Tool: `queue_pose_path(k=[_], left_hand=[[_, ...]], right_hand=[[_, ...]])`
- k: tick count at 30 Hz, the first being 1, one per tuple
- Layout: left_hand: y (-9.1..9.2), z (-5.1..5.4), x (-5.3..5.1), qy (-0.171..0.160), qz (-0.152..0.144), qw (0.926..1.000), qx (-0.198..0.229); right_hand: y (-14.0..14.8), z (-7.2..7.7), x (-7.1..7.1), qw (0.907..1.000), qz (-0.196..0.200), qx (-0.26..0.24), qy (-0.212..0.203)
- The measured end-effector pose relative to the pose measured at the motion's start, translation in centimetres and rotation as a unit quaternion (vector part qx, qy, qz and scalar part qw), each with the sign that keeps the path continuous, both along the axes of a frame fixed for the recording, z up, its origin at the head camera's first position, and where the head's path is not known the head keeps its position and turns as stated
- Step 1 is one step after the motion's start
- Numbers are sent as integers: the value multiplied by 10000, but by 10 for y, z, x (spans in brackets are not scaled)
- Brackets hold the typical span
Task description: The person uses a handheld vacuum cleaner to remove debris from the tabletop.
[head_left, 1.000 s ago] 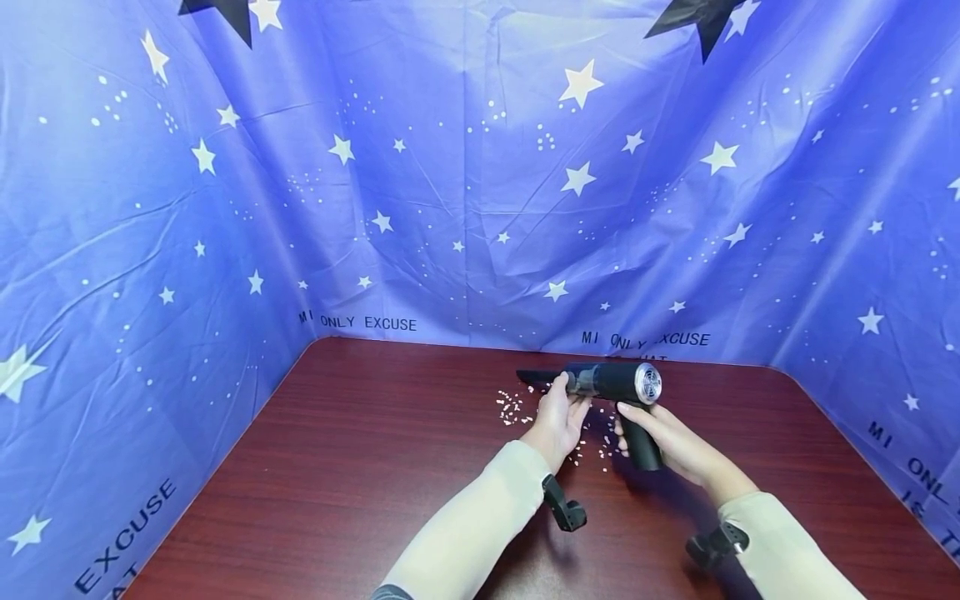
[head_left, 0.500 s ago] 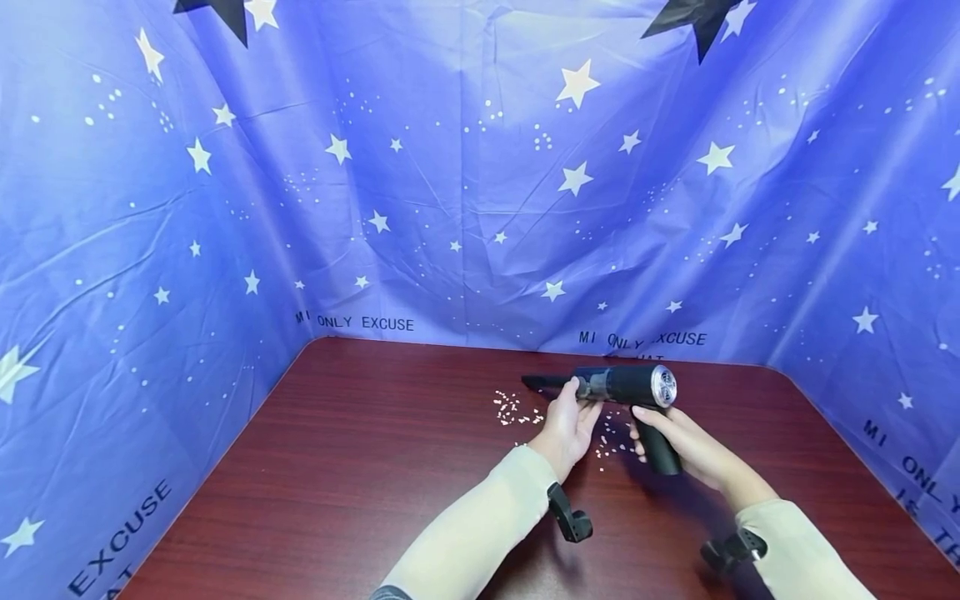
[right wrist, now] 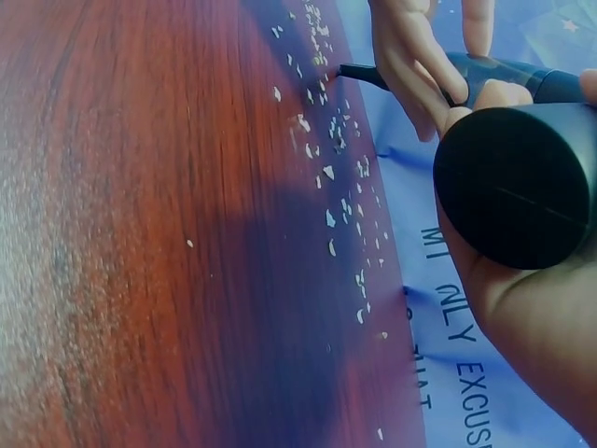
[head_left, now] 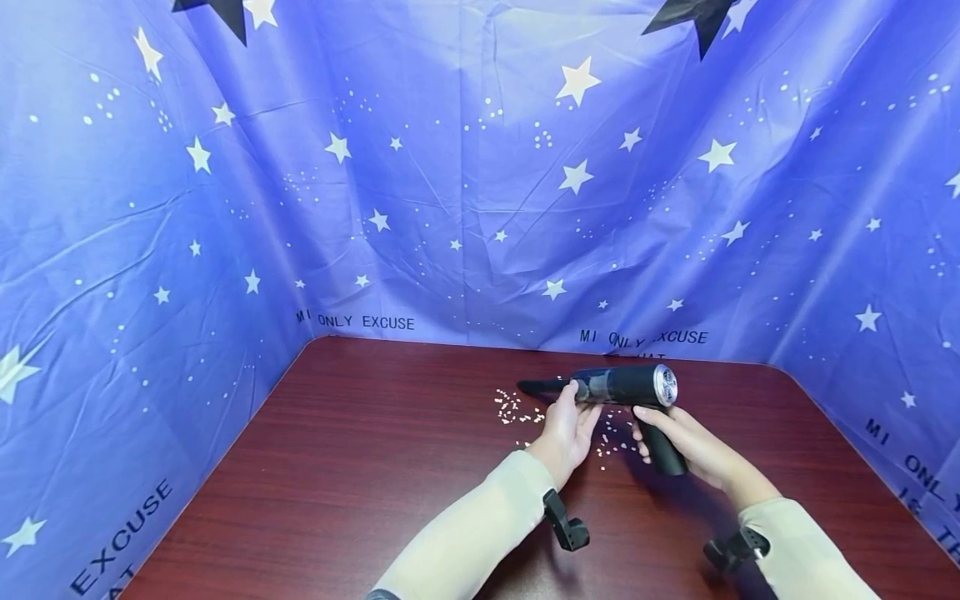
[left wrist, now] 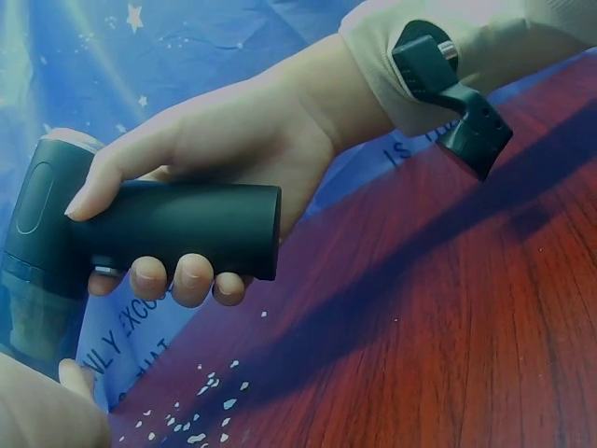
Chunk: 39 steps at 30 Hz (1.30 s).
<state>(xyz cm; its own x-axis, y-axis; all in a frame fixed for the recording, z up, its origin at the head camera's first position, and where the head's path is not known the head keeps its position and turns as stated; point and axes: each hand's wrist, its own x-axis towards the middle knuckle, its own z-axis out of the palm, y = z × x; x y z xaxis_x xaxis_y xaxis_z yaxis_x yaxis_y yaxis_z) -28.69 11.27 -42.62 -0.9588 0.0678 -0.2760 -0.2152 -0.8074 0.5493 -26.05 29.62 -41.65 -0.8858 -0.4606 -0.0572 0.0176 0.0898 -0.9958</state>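
Observation:
A black handheld vacuum with a clear section and a narrow black nozzle is held above the table, nozzle to the left. The right hand grips its handle; in the left wrist view that hand has its fingers wrapped round the handle. The left hand holds the clear front part from below, thumb on the near side. White scraps lie scattered under and around the nozzle; the right wrist view shows more scraps, with the nozzle tip close above some.
The dark red wooden table reaches back to a blue star-patterned cloth, which hangs behind it and on both sides. A black wrist mount hangs from the left sleeve, another from the right.
Over the past second both hands and the vacuum have shifted slightly right. Since the middle frame the nozzle tip has moved a little left and down. Both grips stay the same.

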Motion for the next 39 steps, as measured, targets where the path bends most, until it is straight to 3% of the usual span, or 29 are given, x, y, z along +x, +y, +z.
queue_pose_path(k=[21,30,39], left_hand=[[-22,-4,8,200,26,9998,35],[-20,-2,17,104,65,9999,-22],[-9,-2,17,78,15,10000,-25]], right_hand=[[-15,-3,-3,10000,44,56,21],[-10,0,-1,9998,58,187,66],[2,1,3,9998,-10,205,3]])
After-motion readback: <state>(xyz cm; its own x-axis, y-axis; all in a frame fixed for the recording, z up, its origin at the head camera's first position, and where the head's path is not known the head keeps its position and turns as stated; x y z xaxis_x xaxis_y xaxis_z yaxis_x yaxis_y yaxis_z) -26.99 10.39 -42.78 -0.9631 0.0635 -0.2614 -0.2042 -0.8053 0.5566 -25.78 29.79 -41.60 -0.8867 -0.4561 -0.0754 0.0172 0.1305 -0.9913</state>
